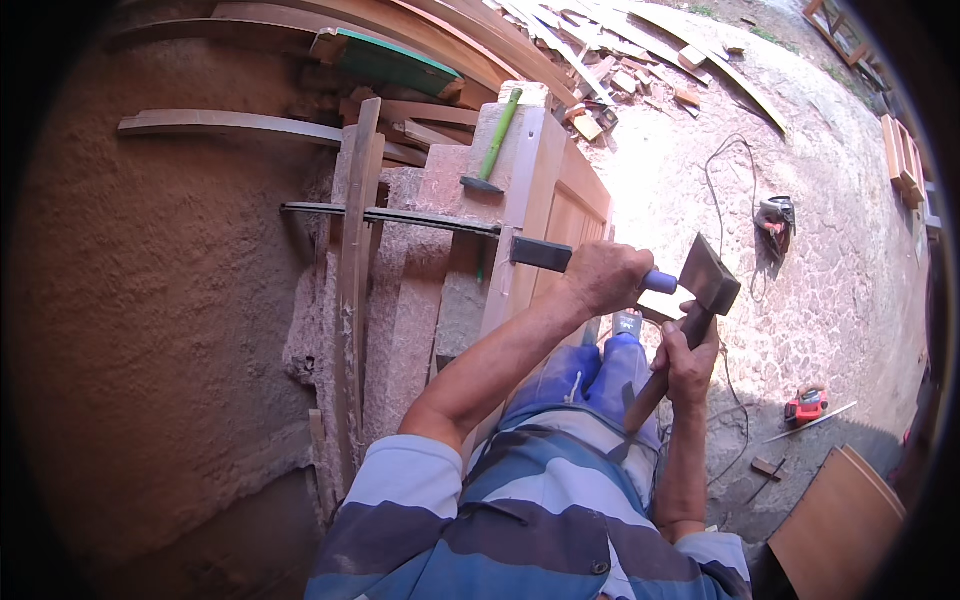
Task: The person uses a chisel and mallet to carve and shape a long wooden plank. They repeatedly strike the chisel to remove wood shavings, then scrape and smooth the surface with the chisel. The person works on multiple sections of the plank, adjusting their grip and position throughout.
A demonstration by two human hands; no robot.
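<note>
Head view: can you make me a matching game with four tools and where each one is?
Tools:
1. Blue-handled chisel
2. Green-handled hammer
3. Red power tool
4. Wooden-handled hammer

Places:
A. On the ground
B. In the right hand
C. Lying on timber
D. In the left hand

Pairs: 1-D, 2-C, 3-A, 4-B

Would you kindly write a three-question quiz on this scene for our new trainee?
1. What does the right hand hold?
2. True or false: the green-handled hammer lies on the floor.
3. The tool handle in the left hand is: A) red, B) blue, C) yellow.

Key:
1. A mallet-like tool with a blocky head.
2. False; it lies on pale timber.
3. B.
</note>
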